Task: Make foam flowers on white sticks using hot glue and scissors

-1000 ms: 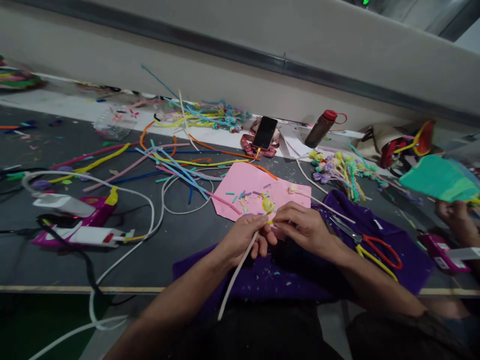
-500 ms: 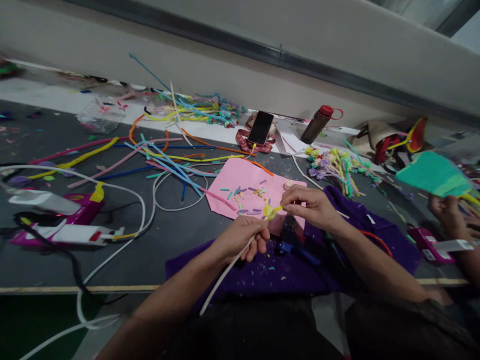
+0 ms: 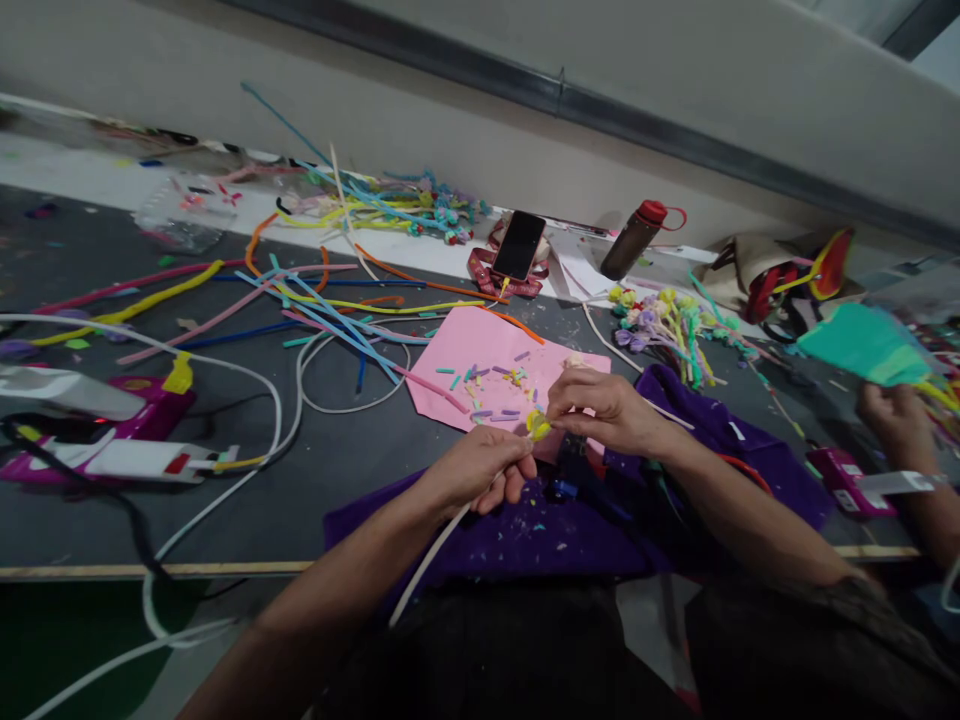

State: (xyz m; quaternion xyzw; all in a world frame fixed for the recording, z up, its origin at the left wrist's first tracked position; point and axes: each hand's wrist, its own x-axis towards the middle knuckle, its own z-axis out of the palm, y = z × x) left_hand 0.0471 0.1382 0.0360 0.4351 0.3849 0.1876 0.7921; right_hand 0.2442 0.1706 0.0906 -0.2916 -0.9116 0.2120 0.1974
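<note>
My left hand (image 3: 491,468) is closed around a long white pipe-cleaner stem (image 3: 427,565), which trails down toward my lap. At the stem's upper end, just past my left fingertips, sits a small yellow fuzzy flower (image 3: 538,425). The fingertips of my right hand (image 3: 604,408) pinch the flower's right side; its exact shape is partly hidden. Beneath both hands lie a pink sheet (image 3: 442,350) scattered with short purple, teal and yellow cut pieces, and a dark purple cloth (image 3: 465,550). A dark tool with a blue part (image 3: 566,488) rests on the cloth.
Loose coloured pipe cleaners (image 3: 330,300) spread to the left, near magenta-and-white corded devices (image 3: 142,462). Behind are a phone (image 3: 520,245), a bottle (image 3: 634,240) and a bundle of fuzzy flowers (image 3: 667,325). At right, another person's hand (image 3: 896,415) holds a green fan-shaped piece (image 3: 862,345).
My right fingertips have moved left, close against the yellow flower; the yellow strand between them and the flower no longer shows. My left hand keeps its grip on the stem.
</note>
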